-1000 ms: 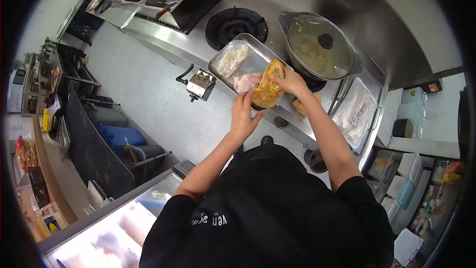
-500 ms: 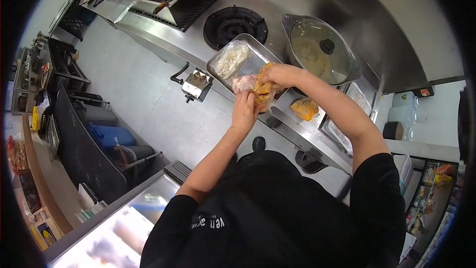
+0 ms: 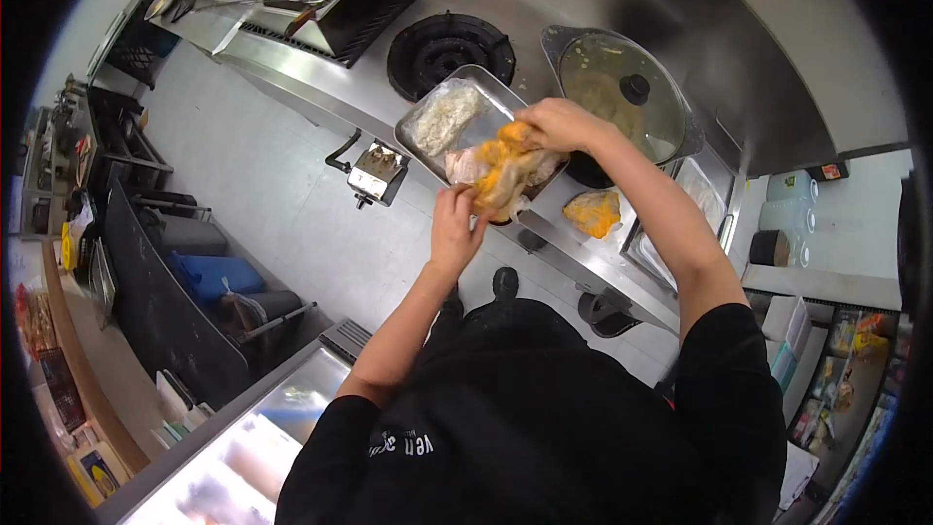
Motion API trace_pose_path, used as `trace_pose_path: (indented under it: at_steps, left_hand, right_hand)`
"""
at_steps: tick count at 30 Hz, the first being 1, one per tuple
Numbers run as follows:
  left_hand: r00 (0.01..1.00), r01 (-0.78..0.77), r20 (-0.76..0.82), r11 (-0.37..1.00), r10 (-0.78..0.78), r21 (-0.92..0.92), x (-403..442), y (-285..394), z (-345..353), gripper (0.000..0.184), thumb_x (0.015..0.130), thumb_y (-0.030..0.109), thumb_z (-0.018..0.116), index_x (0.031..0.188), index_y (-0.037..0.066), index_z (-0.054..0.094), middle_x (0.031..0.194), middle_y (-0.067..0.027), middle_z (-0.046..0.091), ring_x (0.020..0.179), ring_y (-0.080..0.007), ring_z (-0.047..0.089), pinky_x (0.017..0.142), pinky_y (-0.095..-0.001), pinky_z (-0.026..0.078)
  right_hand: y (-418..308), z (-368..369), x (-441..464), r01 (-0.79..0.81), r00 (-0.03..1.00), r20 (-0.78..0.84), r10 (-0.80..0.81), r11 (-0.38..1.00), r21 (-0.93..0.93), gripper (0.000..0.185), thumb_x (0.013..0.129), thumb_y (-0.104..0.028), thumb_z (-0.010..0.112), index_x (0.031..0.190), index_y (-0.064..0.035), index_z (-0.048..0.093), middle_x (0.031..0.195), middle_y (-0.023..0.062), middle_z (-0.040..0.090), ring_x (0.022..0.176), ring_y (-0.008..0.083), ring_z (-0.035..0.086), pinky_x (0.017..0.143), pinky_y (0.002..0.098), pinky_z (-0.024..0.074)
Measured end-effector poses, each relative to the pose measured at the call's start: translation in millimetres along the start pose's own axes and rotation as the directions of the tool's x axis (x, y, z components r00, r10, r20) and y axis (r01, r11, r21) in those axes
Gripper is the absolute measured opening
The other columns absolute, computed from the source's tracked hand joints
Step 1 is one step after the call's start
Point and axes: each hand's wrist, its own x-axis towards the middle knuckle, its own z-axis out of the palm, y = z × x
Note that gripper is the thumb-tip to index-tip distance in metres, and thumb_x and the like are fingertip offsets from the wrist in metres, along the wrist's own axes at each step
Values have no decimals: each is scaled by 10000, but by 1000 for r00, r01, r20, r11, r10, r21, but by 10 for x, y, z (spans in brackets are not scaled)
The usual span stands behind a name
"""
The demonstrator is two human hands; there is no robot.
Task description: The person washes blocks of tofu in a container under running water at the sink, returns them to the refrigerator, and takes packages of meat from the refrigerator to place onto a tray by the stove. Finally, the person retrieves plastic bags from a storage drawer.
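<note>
At the centre, an orange-smeared bag (image 3: 503, 171) is pinched between the fingers of the left hand (image 3: 454, 229) and right hand (image 3: 564, 124), apparently held over the tray (image 3: 501, 94) to catch drips.

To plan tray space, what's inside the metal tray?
A pale bag and a pinkish bag show in the tray; the orange-stained bag held over it hides whatever lies beneath.

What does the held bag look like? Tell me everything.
The bag looks like thin clear plastic, crumpled, with orange patches and paler areas; contents unclear. It slants over the near edge of the tray, beside a pink pack. The right hand grips its far end; the left hand is at its near end.
</note>
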Motion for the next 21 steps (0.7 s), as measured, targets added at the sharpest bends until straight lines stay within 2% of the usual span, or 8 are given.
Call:
trace_pose_path:
  at_steps: [4,6,7,10,11,14,16,21]
  left_hand:
    - [994,93,-48,992,-97,-80,100,-105,34,322,793,156,664,1028,-14,526,1046,-189,532,966,-351,513,875,-421,410]
    - [997,65,-27,997,-66,-38,203,-108,42,301,810,159,650,1019,-22,532,1019,-190,541,954,-357,513,821,-399,432]
    - [997,63,-32,998,-64,-26,241,-93,45,300,814,165,646,1023,-22,538,993,-188,547,933,-359,520,805,-407,434]
    - [989,146,18,988,-146,-50,273,-143,78,300,816,169,644,1024,-21,542,980,-187,546,914,-361,528,798,-407,434]
    - [991,135,0,989,-136,-56,288,-172,97,297,814,170,649,1023,-16,547,978,-188,544,907,-361,533,799,-406,434]
    - [989,151,8,988,-151,-22,298,-155,92,297,814,171,651,1028,-11,551,978,-186,544,917,-360,533,804,-407,433]
    - [993,115,30,993,-114,-21,311,-146,77,311,808,164,659,1047,-4,551,1005,-182,543,945,-353,531,825,-404,432]
    - [994,71,76,997,-74,40,340,-44,26,366,789,151,678,1094,4,539,1093,-184,523,1009,-350,510,864,-405,429]
  right_hand:
    - [-54,-304,-411,-174,971,-156,179,984,43,326,731,-291,670,955,-60,620,807,196,630,810,376,601,723,443,467]
    - [-201,-388,-736,-301,908,-221,355,922,244,336,741,-291,670,962,-45,614,818,210,619,807,385,589,708,429,466]
    - [-111,-290,-893,-267,890,-278,361,907,325,304,791,-283,679,927,-19,611,706,127,613,635,201,575,588,312,439]
    - [18,41,-1408,-159,759,-286,585,592,790,321,818,-289,672,974,-13,624,754,47,639,690,114,575,621,266,457]
    - [9,114,-1597,-161,752,-288,593,589,792,321,818,-289,672,974,-13,624,754,47,639,690,114,575,621,266,457]
    - [-58,401,-2120,-239,672,-136,728,388,890,318,828,-292,668,999,-27,626,811,5,647,710,92,595,643,234,484]
    - [-36,770,-2363,-243,464,73,883,48,969,285,801,-229,697,963,-6,623,753,22,618,609,74,556,524,222,447]
    - [62,1511,-2765,-292,323,142,935,-45,955,295,803,-278,687,957,-31,638,778,42,636,566,92,576,494,218,480]
